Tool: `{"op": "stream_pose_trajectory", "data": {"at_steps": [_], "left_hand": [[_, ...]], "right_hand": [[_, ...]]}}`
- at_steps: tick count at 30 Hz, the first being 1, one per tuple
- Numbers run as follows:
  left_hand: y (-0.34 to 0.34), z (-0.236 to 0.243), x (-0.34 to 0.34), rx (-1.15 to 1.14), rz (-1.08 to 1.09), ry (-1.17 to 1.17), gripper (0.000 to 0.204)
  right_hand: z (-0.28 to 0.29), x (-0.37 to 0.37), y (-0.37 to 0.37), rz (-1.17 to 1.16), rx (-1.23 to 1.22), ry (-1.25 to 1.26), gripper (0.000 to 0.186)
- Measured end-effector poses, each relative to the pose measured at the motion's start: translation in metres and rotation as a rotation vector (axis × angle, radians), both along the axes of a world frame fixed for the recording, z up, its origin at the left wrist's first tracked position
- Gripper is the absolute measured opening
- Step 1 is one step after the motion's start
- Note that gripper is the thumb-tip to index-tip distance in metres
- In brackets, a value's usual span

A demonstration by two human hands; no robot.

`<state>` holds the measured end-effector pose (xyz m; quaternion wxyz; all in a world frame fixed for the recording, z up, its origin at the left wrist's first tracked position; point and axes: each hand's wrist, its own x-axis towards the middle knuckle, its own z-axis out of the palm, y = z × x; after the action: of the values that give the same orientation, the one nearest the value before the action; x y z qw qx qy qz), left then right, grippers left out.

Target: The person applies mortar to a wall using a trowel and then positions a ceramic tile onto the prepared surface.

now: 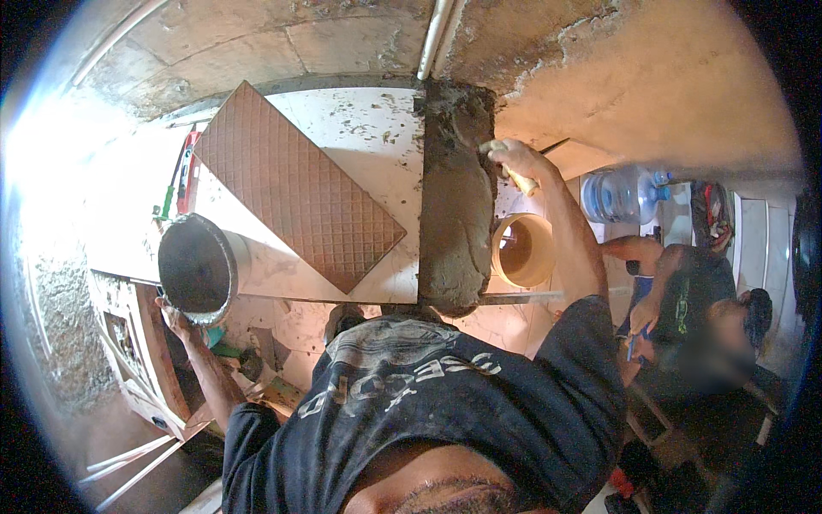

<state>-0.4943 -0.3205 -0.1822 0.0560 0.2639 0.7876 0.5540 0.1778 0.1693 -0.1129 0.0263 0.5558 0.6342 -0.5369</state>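
- Rough, patched walls [342, 43] stood behind the work, grey on one side and orange-brown on the other, with strong glare at the far left.
- White and spattered with dark crumbs, the table [390, 278] carried a wide strip of wet-looking grey mortar [454, 214].
- On the table's left end, the dark bucket [235, 278] stood mouth up, its rim crusted; whether it bore its full weight there, I could not tell.
- The left hand [177, 315] grasped the bucket low at its near side. It would likely feel heavy if loaded, and gritty; 2 hands on opposite sides of the rim looked the safer hold.
- The right hand [514, 157] was clenched around a pale yellow tool [524, 184] at the mortar's right edge; its working end was unclear. It seemed light and stiff, best held by the handle, perhaps slippery when wet.
- Between bucket and mortar, 1 brown tile [300, 188] lay askew, ribbed side up: probably stiff, weighty and brittle at the corners, so better lifted by 2 opposite edges.
- Right of the mortar were a yellow bucket [541, 236] and a clear water bottle [621, 195]; beyond, 1 co-worker [685, 291] in dark clothes.
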Motion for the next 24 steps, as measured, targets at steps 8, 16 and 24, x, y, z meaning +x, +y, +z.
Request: {"op": "stream_pose_trajectory", "data": {"at_steps": [8,16,24], "left_hand": [[0.002,0.009,0.003,0.007,0.07,-0.254,0.045],[-0.016,-0.007,-0.015,-0.159,-0.063,-0.054,0.057],[0.017,0.038,0.022,-0.156,0.155,-0.507,0.058]], "right_hand": [[-0.009,-0.013,0.023,-0.044,-0.186,0.077,0.033],[-0.022,-0.014,-0.031,0.094,0.033,-0.068,0.039],[-0.016,-0.008,-0.105,0.091,0.065,-0.151,0.043]]}}
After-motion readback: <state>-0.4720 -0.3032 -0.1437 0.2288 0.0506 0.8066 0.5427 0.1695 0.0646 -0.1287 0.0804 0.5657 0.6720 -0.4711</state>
